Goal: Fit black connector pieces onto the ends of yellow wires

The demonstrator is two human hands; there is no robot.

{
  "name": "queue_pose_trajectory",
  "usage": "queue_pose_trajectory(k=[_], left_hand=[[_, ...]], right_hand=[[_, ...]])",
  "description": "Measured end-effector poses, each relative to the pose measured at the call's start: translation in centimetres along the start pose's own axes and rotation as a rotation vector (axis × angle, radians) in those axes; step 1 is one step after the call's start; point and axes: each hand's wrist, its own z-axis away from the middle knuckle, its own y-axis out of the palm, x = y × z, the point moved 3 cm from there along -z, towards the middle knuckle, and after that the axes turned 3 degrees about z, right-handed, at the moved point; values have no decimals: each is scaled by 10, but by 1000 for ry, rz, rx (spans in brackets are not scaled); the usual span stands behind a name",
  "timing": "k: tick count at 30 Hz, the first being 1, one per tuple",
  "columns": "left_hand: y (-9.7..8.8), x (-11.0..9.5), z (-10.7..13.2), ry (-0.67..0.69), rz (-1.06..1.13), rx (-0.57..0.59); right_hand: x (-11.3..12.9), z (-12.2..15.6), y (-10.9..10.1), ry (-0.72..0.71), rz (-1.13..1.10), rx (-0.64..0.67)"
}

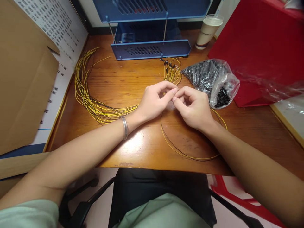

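My left hand (156,96) and my right hand (193,106) meet fingertip to fingertip above the table, both closed in a pinch. A thin yellow-and-black wire (187,156) loops down from under my left fingers and passes behind my right wrist. Its ends are hidden among my fingers, and any small part there is too small to make out. Just beyond my hands lies a cluster of yellow wires (171,76) with black connectors on their ends. A large bundle of yellow-and-black wires (82,91) curves along the left, passing behind my left hand.
Right of my hands lies a clear plastic bag (205,74) full of small black parts, its mouth open. Behind stand a blue two-tier rack (150,50) and a paper cup (205,33). A red box (256,57) is at right, cardboard (26,79) at left.
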Motion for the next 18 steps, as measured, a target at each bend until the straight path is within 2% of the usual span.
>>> queue_pose_trajectory(k=[18], left_hand=[[-4,1,2,-38,-64,-7]], right_hand=[[-1,-1,4,26,16,-6]])
